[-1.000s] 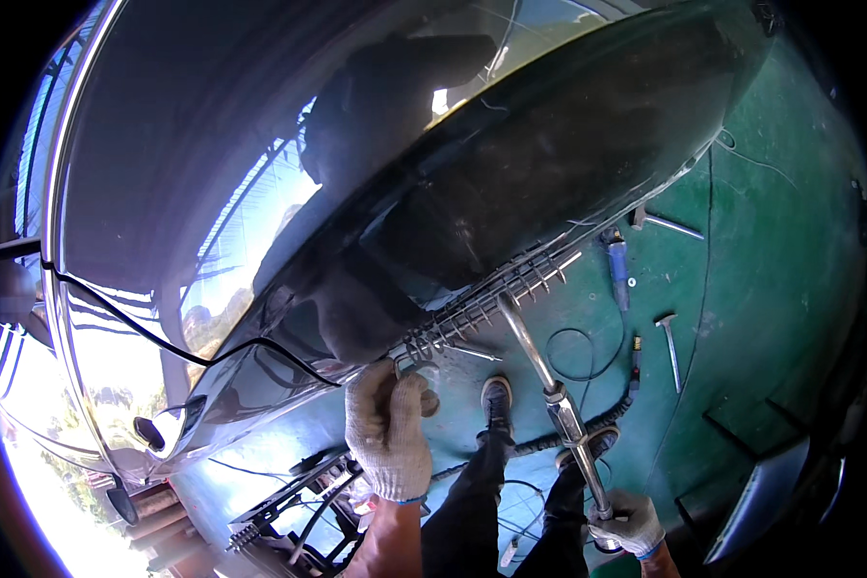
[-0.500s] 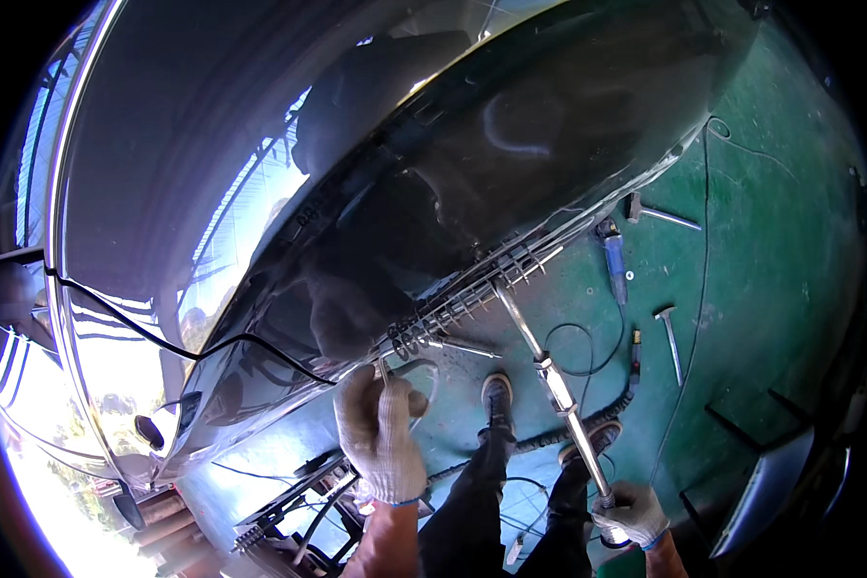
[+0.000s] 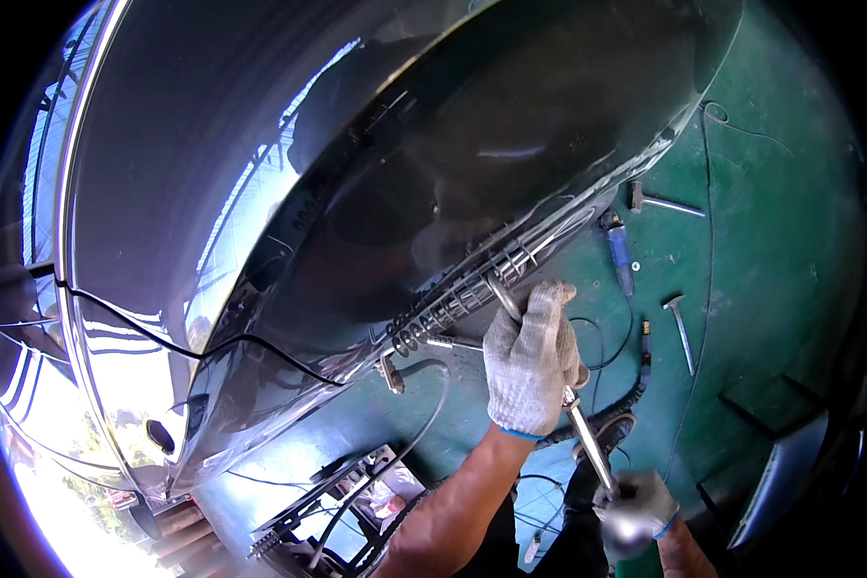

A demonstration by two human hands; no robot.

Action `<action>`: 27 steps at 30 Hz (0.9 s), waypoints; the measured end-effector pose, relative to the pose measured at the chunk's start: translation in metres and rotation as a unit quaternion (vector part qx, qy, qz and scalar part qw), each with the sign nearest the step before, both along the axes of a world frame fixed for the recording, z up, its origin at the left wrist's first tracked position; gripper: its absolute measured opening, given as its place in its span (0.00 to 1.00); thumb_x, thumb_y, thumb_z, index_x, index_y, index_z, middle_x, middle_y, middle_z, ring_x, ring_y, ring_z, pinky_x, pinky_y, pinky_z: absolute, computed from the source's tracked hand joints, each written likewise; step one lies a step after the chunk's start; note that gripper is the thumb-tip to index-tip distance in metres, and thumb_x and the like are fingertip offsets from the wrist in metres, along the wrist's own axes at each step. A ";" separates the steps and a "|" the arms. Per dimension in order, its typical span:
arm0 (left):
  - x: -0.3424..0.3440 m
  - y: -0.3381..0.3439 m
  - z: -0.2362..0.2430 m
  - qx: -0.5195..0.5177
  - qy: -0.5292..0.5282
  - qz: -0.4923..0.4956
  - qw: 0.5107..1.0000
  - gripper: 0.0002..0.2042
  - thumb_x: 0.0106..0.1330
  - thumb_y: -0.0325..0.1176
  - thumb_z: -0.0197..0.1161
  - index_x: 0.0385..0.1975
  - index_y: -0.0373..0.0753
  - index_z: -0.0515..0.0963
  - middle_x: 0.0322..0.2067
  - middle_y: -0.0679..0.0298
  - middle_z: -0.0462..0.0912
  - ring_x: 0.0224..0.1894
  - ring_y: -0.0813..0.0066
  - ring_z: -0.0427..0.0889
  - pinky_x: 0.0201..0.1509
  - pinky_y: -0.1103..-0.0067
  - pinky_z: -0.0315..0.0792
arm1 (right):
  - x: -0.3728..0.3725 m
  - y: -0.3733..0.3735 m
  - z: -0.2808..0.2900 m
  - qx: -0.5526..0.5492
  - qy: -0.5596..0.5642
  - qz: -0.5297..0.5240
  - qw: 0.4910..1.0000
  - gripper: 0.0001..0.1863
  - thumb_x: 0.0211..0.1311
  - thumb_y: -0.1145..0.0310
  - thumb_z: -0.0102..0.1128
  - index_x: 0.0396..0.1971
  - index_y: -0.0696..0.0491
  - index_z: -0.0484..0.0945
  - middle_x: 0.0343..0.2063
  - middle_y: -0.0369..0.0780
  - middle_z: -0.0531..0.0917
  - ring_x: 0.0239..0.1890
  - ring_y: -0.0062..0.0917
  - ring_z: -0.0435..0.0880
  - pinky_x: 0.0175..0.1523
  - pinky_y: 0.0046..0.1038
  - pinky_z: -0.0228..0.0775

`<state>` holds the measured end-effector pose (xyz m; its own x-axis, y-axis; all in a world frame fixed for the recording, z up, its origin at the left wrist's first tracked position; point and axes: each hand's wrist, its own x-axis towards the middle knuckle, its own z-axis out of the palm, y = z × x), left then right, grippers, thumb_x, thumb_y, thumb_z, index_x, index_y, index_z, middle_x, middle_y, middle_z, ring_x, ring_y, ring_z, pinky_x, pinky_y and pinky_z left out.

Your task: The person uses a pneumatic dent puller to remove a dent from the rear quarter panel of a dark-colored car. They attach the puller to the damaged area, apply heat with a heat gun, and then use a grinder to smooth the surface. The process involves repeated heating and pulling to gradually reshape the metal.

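Hooked bar (image 3: 592, 443), lower right: fingers of left hand (image 3: 533, 364) and right hand (image 3: 643, 501) clamped around it; hook (image 3: 496, 286) at car panel (image 3: 568, 116) edge; floor (image 3: 780, 241) spans frame right

12 o'clock = top of view. Left hand (image 3: 533, 358): off the metal clamp (image 3: 392, 374) at the car panel's (image 3: 511, 183) lower edge, shifted toward 2 o'clock. Now wrapped round the steel bar (image 3: 592, 445), just on the 5 o'clock side of its hooked tip (image 3: 504, 297). Bar's middle, plain to see before, now mostly behind that hand. Clamp uncovered; grey hose (image 3: 442, 390) shows in fuller length. Left forearm (image 3: 453, 501) now slants toward 1 o'clock. Left shoe gone from sight behind hand and arm. Black-framed gear (image 3: 352, 486) near 7 o'clock less covered. Bar's round end (image 3: 629, 533), about 5 o'clock, brighter.
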<state>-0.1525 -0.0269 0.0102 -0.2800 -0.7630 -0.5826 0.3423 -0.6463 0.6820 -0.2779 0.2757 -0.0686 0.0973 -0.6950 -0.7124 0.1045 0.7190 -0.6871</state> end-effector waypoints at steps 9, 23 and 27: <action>0.000 0.003 -0.002 -0.034 -0.056 0.017 0.998 0.17 0.75 0.44 0.58 0.40 0.34 0.77 0.13 0.71 0.62 0.11 0.81 0.59 0.16 0.78 0.58 | -0.001 -0.037 0.012 -0.036 0.049 0.004 0.998 0.07 0.53 0.73 0.74 0.29 0.58 0.83 0.23 0.39 0.83 0.24 0.19 0.82 0.30 0.25 0.74; 0.115 0.060 -0.033 -0.307 -0.309 0.176 0.883 0.22 0.66 0.28 0.70 0.57 0.34 0.70 0.42 0.61 0.81 0.41 0.78 0.81 0.46 0.81 0.76 | -0.010 -0.021 0.031 0.063 0.057 -0.036 0.996 0.07 0.53 0.75 0.72 0.28 0.61 0.81 0.20 0.38 0.83 0.21 0.16 0.80 0.27 0.21 0.72; 0.137 0.041 -0.029 -0.318 -0.378 0.176 0.852 0.20 0.67 0.24 0.66 0.57 0.34 0.71 0.43 0.61 0.81 0.42 0.77 0.81 0.48 0.79 0.76 | -0.011 -0.018 0.023 0.038 0.063 -0.024 0.997 0.06 0.52 0.76 0.71 0.26 0.60 0.81 0.19 0.39 0.83 0.20 0.16 0.79 0.25 0.21 0.70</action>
<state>-0.0160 0.0141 -0.0187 0.3028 -0.9507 0.0676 -0.2536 -0.0120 0.9672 -0.2890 0.2576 -0.0457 -0.0293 -0.6407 -0.7672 0.0566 0.7653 -0.6412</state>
